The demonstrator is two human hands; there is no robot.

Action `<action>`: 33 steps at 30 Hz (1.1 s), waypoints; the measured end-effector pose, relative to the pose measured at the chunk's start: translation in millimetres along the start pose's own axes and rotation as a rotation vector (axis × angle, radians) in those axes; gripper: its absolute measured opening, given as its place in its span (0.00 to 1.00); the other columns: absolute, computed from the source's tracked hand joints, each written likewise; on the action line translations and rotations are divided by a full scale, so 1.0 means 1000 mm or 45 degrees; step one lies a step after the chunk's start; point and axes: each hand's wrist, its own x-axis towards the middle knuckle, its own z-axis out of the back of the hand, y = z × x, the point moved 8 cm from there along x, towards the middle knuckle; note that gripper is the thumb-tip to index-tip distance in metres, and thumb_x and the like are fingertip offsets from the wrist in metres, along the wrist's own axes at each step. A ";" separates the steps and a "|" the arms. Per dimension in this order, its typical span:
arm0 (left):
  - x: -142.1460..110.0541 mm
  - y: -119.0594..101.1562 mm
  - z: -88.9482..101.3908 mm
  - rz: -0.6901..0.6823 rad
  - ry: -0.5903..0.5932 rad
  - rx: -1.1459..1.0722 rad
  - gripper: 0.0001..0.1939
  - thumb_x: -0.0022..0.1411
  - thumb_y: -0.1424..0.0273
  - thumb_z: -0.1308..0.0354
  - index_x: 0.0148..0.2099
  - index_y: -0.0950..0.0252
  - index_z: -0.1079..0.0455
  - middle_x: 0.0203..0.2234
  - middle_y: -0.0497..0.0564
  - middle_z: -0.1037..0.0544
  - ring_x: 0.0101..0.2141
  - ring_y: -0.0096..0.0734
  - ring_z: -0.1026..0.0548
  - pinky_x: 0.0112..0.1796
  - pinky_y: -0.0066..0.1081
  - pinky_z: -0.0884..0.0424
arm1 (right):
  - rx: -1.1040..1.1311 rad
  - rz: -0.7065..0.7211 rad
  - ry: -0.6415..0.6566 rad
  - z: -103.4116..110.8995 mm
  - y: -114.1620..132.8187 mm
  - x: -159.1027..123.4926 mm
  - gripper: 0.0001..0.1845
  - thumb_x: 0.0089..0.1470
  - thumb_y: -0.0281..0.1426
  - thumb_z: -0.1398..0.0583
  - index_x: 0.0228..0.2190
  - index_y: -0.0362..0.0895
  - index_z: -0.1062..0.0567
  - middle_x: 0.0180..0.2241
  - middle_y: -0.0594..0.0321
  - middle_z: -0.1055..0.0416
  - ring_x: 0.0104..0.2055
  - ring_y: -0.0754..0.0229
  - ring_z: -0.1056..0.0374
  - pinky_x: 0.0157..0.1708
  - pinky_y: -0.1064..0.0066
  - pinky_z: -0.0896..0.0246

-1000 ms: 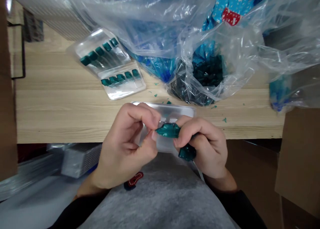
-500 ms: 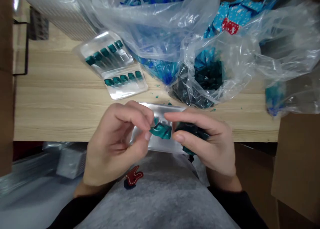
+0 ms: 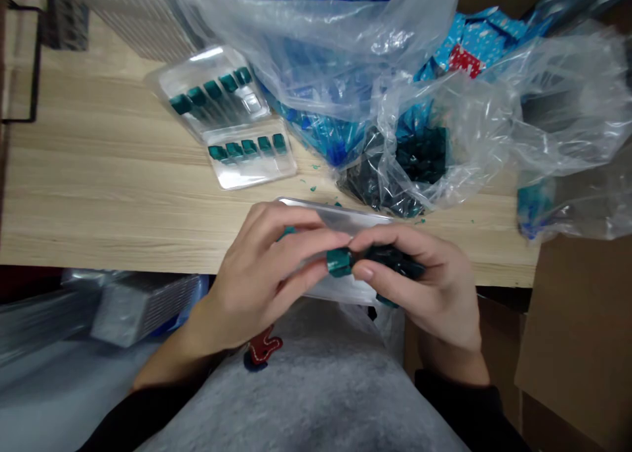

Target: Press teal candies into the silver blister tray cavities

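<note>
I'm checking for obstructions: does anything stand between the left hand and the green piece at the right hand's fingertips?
Nothing visible does: the left hand has fingers right beside the green piece; whether they touch it is unclear.

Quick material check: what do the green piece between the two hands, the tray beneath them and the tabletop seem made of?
Green piece: probably plastic, fairly glossy; it shows pale highlights, though blur leaves this open.
Tray: likely thin clear plastic, shiny; its rim catches light.
Tabletop: wood or wood-look laminate, dull finish; pale grain streaks show, but not which.
</note>
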 end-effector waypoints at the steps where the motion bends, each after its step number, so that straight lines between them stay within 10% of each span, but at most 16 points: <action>1: -0.002 0.005 0.003 0.035 -0.036 -0.007 0.16 0.67 0.76 0.40 0.53 0.54 0.30 0.44 0.48 0.23 0.44 0.34 0.24 0.44 0.37 0.24 | -0.134 0.060 -0.020 0.002 0.003 -0.001 0.06 0.58 0.27 0.34 0.39 0.48 0.22 0.37 0.67 0.20 0.37 0.65 0.24 0.39 0.73 0.28; 7: -0.026 0.042 0.031 0.326 -0.398 -0.063 0.16 0.69 0.76 0.43 0.54 0.51 0.27 0.43 0.45 0.22 0.48 0.35 0.25 0.50 0.43 0.27 | -0.916 0.282 0.155 -0.014 0.008 -0.002 0.07 0.64 0.29 0.40 0.43 0.41 0.24 0.36 0.60 0.22 0.36 0.60 0.25 0.33 0.70 0.33; 13: -0.028 0.045 0.029 0.297 -0.381 -0.047 0.13 0.68 0.74 0.40 0.51 0.53 0.25 0.42 0.45 0.21 0.45 0.33 0.23 0.47 0.39 0.26 | -1.419 0.405 0.225 -0.038 0.019 -0.004 0.10 0.64 0.22 0.43 0.37 0.34 0.21 0.28 0.58 0.27 0.24 0.59 0.34 0.19 0.66 0.50; 22: -0.009 0.015 0.005 0.163 -0.060 -0.088 0.11 0.67 0.76 0.41 0.50 0.60 0.27 0.43 0.49 0.22 0.48 0.31 0.24 0.49 0.33 0.27 | -0.633 0.214 -0.016 -0.003 0.008 0.002 0.23 0.63 0.32 0.38 0.58 0.44 0.29 0.41 0.61 0.22 0.40 0.61 0.26 0.42 0.70 0.28; 33: 0.009 -0.003 -0.018 0.128 0.004 -0.314 0.10 0.65 0.81 0.42 0.44 0.61 0.31 0.38 0.44 0.24 0.44 0.26 0.25 0.47 0.28 0.29 | -0.514 0.304 0.138 -0.010 0.014 -0.016 0.33 0.67 0.30 0.44 0.69 0.50 0.45 0.63 0.62 0.31 0.63 0.60 0.32 0.61 0.70 0.33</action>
